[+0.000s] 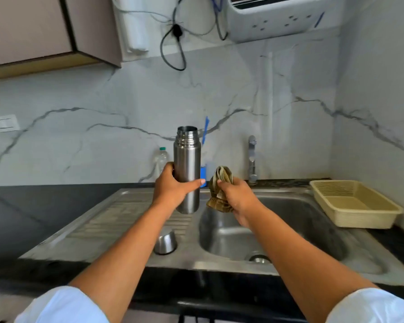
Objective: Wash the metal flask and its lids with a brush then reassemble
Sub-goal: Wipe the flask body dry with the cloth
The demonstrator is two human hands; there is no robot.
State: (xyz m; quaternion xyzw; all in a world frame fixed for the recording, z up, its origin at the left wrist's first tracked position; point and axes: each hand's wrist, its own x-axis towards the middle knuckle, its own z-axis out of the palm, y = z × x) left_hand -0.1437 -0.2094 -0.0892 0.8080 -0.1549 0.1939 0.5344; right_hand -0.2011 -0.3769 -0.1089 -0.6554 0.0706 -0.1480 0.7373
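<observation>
My left hand grips the metal flask around its lower body and holds it upright above the sink's drainboard, its mouth uncovered. Just to the right, my right hand is closed on a bunched olive-green cloth over the left edge of the basin. A metal cup lid rests upside down on the drainboard, below the flask. No brush or second lid is clearly visible.
The steel sink basin lies at centre right, with a tap behind it. A beige plastic tray sits on the right counter. A clear bottle and a blue holder stand behind the flask. Dark counter extends left.
</observation>
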